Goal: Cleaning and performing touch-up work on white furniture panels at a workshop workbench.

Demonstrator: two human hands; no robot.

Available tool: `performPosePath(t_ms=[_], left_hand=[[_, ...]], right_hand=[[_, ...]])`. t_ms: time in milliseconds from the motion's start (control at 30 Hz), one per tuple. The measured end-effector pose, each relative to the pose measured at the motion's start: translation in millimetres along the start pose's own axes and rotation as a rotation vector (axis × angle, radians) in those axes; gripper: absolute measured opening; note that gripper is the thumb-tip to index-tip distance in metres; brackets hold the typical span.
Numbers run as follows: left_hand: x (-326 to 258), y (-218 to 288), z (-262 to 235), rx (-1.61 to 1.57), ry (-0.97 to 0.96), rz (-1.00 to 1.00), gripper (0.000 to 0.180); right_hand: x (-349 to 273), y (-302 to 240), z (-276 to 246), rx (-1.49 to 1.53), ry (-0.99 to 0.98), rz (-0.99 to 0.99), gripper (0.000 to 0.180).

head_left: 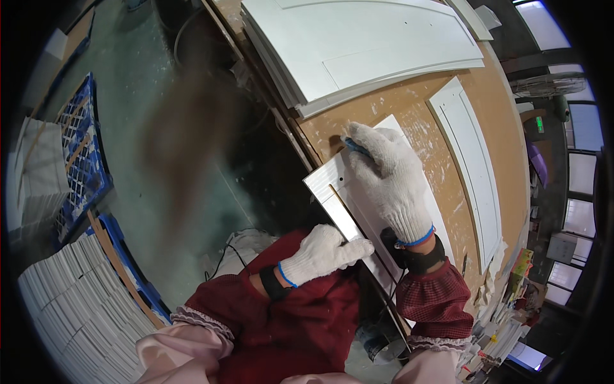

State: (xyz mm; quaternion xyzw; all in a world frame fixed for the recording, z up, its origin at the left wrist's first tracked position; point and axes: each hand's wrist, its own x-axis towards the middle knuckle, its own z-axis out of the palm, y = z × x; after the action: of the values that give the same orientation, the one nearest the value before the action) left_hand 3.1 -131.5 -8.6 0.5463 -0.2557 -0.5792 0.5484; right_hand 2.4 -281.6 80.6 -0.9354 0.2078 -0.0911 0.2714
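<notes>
Small white panel [358, 198] lying flat on the brown paint-spattered surface [409, 109], its near edge overhanging the surface's left rim. Right hand [390, 182], in a white knit glove, pressed palm-down on the panel, fingers closed around a small blue pad [355, 147] at the panel's far corner. Left hand [323, 254], gloved likewise, at the panel's near edge, fingers curled together and touching it, clamped on nothing visible. Stack of large white panels [358, 45] beyond the small panel; long narrow white panel [470, 160] just right of it. Blue crate [83, 160] on the floor, far left.
</notes>
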Motion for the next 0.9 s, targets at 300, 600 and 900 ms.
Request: performPosePath(t_ms=[300,600,900], left_hand=[[3.7,-11.8,-0.4,0.068,0.015,0.101,0.042],[5.3,-19.4,0.1,0.016,-0.004,0.132,0.054],[7.8,-18.4,-0.8,0.095,-0.003,0.14,0.055]], right_hand=[[-7.5,-18.8,8.3,0.067,-0.102,-0.067,0.033],[-12.6,-16.5,8.6,0.273,-0.008,0.031,0.034],[-11.8,-23.5,11.6,0.043,-0.096,-0.09,0.036]])
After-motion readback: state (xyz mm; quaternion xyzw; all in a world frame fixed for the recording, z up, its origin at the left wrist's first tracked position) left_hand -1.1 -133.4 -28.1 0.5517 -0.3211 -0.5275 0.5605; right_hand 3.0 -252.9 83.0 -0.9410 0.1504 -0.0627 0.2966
